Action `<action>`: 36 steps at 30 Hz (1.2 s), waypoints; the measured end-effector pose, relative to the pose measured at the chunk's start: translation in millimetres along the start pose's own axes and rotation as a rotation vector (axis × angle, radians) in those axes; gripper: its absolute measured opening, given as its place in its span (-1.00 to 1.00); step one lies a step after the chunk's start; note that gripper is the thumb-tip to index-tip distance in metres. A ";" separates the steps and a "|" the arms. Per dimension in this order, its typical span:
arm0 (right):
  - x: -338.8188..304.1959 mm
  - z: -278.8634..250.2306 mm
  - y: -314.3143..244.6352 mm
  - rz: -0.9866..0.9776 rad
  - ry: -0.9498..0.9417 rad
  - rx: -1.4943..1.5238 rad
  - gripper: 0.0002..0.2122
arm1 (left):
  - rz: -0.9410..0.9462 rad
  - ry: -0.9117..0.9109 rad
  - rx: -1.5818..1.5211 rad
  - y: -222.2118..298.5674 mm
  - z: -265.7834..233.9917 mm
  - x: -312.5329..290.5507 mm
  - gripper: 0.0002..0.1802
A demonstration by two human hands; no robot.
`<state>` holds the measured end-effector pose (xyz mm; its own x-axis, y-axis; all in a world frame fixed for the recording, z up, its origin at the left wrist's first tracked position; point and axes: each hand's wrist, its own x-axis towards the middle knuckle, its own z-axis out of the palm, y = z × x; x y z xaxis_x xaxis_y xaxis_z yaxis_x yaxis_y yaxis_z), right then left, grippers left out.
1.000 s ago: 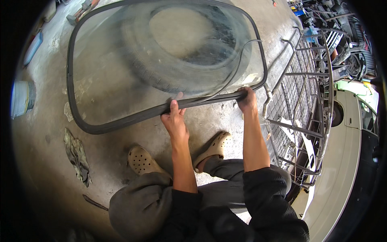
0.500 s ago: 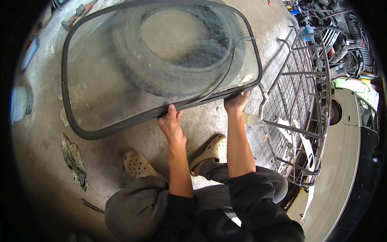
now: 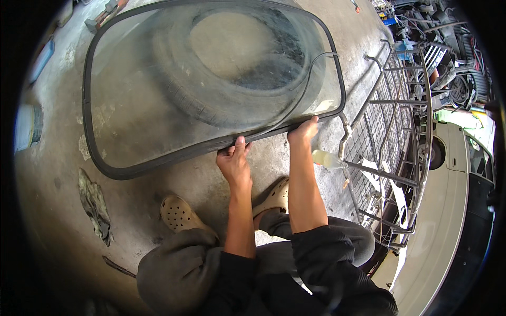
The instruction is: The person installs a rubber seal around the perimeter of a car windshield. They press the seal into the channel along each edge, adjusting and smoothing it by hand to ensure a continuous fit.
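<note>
A dusty vehicle window glass with a black rubber seal around its edge rests over a tire, which shows through the pane. Along the near edge, my left hand is closed on the seal, thumb on top and fingers curled underneath. Farther right, my right hand grips the same edge near the corner; most of its fingers are hidden below the rim. A thin dark cord curves over the glass from the right side down to the near edge, between the hands.
Right of the glass stands a metal rack with wire mesh. A bottle of pale liquid is beside it. A crumpled rag and a dark strip lie left on the floor. A beige vehicle is at far right.
My left hand has shifted slightly right along the seal, so my hands are closer together. The right thumb points more along the edge. The glass stays over the tire.
</note>
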<state>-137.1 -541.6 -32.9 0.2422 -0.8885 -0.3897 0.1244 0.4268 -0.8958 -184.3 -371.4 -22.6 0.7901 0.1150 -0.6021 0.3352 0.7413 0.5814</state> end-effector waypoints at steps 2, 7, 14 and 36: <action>2.9 -2.7 3.9 0.017 0.011 -0.079 -0.53 | -0.028 0.013 -0.030 3.4 0.3 -1.3 -0.78; 8.2 -3.0 -4.1 0.022 0.085 -0.188 -0.42 | -0.027 -0.101 0.125 0.3 -11.6 4.0 -0.84; 18.0 1.4 -6.7 0.081 0.112 -0.258 -0.52 | -0.018 -0.086 0.028 -16.9 -19.1 -6.0 -0.81; 193.9 -52.2 -76.4 0.262 -0.075 -0.012 -0.93 | 0.137 0.142 -0.262 29.2 4.3 10.3 -0.59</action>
<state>-149.9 -755.3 -51.2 0.3354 -0.7328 -0.5920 0.0368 0.6382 -0.7690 -164.1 -351.4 -9.5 0.7327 0.3029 -0.6094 0.0727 0.8555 0.5126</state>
